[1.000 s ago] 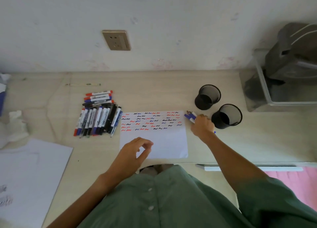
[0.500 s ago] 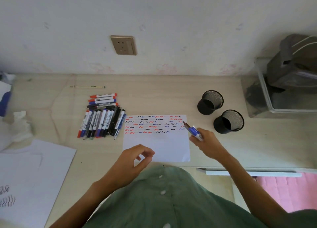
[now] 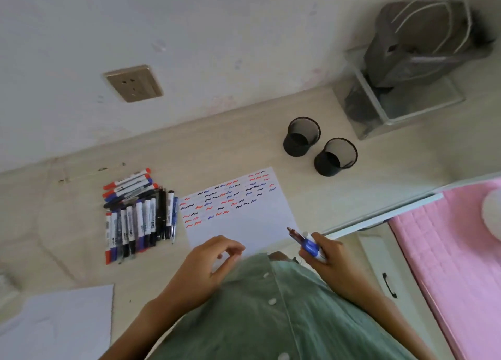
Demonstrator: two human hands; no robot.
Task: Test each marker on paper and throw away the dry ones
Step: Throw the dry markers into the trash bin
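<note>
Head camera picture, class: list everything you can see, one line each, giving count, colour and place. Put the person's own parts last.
Markers: a pile, too many to count; red, blue and black caps; left of the test paper.
Test paper: one, white with red, blue and black squiggles; desk centre.
Mesh cups: two, black; right of the paper.
Wall socket: one, beige; on the wall.
Clear box: one; far right, grey bag inside.
Loose sheets: white; bottom left.
Hands: left loosely curled, holding nothing; right gripping a few blue-capped markers.
</note>
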